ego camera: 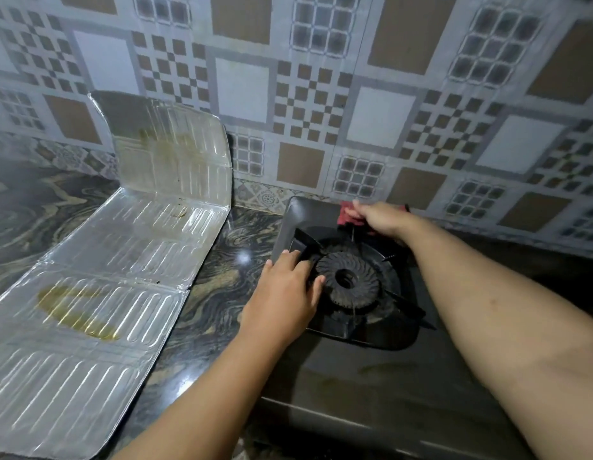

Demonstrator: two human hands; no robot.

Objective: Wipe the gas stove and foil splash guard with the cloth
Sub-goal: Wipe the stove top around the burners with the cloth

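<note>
Black gas stove (371, 370) on a dark marbled desk (215, 287), back edge close to a patterned tile wall (321, 94). Round burner (349, 283) in the middle of a black pan support, one prong toward the far left corner.

Left hand (286, 295) flat on the stove's left side, palm down, fingers spread across the support beside the burner, thumb tip touching the burner's rim. Grip open, closed round nothing that shows.

Right hand (383, 219) at the stove's far edge, just under the wall, pressed down on a red cloth (349, 214). Grip curled over the cloth, fingers bunching it against the back rim; red showing left of the knuckles and a little past them on the right.

Foil guard (99, 277) left of the stove, apart from it, unfolded along the desk. Far panel tilted up against the wall, the others lying flat. Yellow-brown grease patch on the near flat panel, fainter staining on the raised panel, small dark specks near the fold.

Bright glint of light on the desk between guard and stove.
</note>
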